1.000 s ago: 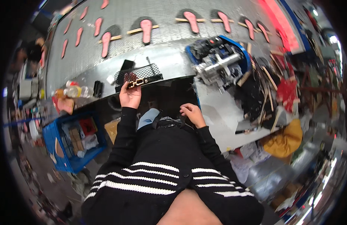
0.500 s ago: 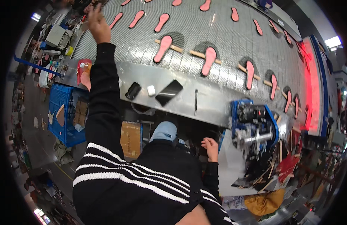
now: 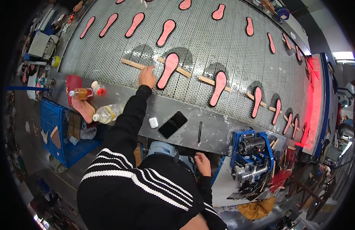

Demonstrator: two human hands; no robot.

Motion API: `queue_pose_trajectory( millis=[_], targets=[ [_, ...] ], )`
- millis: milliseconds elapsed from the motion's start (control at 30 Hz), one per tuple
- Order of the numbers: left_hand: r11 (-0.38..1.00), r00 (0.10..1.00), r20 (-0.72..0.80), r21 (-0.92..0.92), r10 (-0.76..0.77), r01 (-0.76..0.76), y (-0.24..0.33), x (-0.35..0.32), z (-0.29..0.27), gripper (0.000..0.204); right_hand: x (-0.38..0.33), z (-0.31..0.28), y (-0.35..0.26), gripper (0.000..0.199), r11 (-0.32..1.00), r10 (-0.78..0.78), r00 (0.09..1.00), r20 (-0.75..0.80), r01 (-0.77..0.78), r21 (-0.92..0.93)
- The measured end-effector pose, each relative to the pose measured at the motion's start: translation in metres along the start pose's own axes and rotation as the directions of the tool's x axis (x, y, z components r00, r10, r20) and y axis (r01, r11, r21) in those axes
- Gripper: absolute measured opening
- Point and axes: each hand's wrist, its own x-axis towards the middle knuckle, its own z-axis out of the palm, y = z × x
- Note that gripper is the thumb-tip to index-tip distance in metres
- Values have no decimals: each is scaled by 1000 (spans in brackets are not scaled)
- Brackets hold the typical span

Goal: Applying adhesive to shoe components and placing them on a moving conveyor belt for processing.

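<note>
My left hand (image 3: 147, 78) reaches over the metal mesh belt (image 3: 104, 50). Its fingers close on the right end of a thin wooden stick (image 3: 132, 63), beside a dark rounded patch on the mesh. Just right of this hand lies a pink insole with a black edge (image 3: 169, 71), resting across another stick. Several more pink insoles lie on the belt, some over sticks in the near row. Low by the table's edge, my right hand (image 3: 202, 164) is loosely curled, with nothing seen in it.
On the steel ledge lie a black phone (image 3: 172, 124), a white earbud case (image 3: 153, 122), a dark thin tool (image 3: 199, 132) and bottles (image 3: 107, 114). A blue-framed machine (image 3: 252, 149) stands right, a blue crate (image 3: 54, 126) left. Red light glows at the belt's right end.
My left hand has come from the far left down to the near row, where a stick now lies at its fingers. The right hand stays low. The view has shifted.
</note>
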Motion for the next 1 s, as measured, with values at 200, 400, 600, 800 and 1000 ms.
queue_pose_trajectory(
  millis=[200,400,600,800,1000],
  targets=[
    [1000,999,-41,9,14,-14,7,114,22,59,-5,-4,-12,29,987,91,994,68,-81,-139],
    [981,996,-83,194,32,-15,15,190,77,75,-4,3,-5,31,975,220,975,27,-220,10],
    [943,999,-35,332,-21,32,18,211,91,78,10,9,-13,31,973,232,971,64,-232,-11],
    [972,962,-144,-26,-233,232,38,132,25,87,15,8,-16,30,986,168,981,98,-167,-18],
    [929,896,-255,-21,-363,370,-37,8,-23,88,20,-1,-30,26,997,44,993,105,-37,-66]
  ],
)
